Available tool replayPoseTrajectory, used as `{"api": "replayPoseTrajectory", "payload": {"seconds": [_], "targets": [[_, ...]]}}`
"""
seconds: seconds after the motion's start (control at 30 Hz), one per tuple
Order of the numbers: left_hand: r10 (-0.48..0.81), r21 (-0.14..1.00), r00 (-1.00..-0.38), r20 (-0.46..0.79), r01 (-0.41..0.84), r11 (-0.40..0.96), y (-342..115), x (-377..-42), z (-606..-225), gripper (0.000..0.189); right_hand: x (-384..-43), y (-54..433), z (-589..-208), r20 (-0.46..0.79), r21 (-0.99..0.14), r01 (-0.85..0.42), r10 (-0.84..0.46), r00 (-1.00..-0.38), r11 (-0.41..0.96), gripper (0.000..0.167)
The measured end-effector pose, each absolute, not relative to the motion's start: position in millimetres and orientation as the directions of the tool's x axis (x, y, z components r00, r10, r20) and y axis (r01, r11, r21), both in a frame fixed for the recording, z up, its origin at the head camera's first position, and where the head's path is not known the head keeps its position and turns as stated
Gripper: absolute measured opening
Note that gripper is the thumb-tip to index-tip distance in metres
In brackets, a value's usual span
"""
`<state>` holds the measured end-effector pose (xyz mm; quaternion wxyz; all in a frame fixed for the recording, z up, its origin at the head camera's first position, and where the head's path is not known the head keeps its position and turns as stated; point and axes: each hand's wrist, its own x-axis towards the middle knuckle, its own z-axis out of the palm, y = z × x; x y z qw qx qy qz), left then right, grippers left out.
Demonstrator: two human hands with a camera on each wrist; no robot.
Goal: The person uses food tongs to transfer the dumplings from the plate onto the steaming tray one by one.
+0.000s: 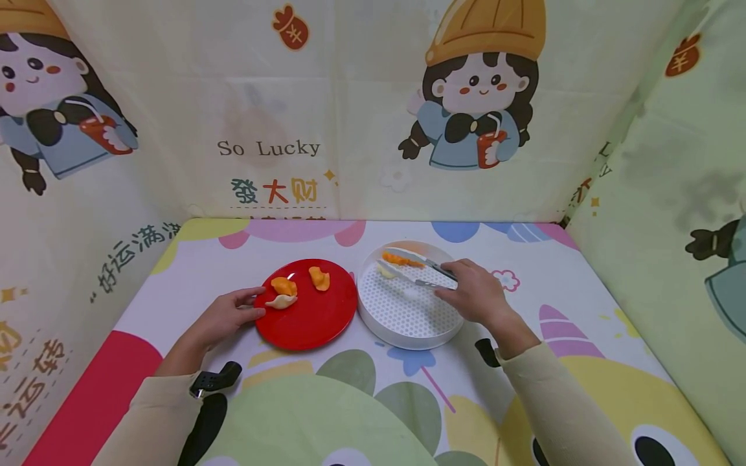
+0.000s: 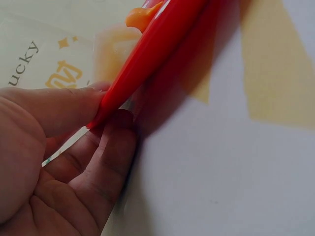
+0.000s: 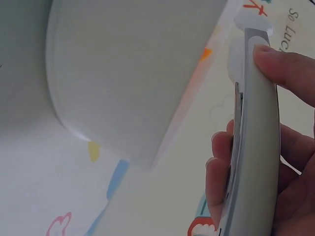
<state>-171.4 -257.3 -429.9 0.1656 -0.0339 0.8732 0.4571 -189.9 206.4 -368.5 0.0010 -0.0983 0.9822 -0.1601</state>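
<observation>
My left hand (image 1: 236, 309) holds the left rim of a red plate (image 1: 315, 320). In the left wrist view its thumb lies above the plate's rim (image 2: 147, 59) and its fingers are beneath. Two orange dumplings (image 1: 283, 287) and a whitish dumpling (image 1: 282, 301) rest on the plate. My right hand (image 1: 480, 291) grips metal tongs (image 1: 434, 265), whose pale handle (image 3: 258, 137) fills much of the right wrist view. The tong tips reach into a round white tray with a perforated base (image 1: 402, 310), around orange dumplings (image 1: 402, 259); contact is unclear. A pale dumpling (image 1: 386, 272) lies beside them, partly hidden.
The plate and the white tray stand side by side on a tabletop with a cartoon-print cover (image 1: 291, 408). Printed cloth walls (image 1: 361, 116) enclose the back and both sides. A black strap (image 1: 215, 382) is on the left wrist.
</observation>
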Motion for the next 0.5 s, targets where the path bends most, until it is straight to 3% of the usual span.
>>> {"api": "replayPoseTrajectory", "payload": {"seconds": [0.5], "targets": [[0.1, 0.792, -0.944, -0.315, -0.203, 0.576, -257.0, -171.0, -429.7, 0.072, -183.9, 167.3, -358.4, -0.027, -0.386, -0.213, -0.242, -0.97, 0.898, 0.062]]}}
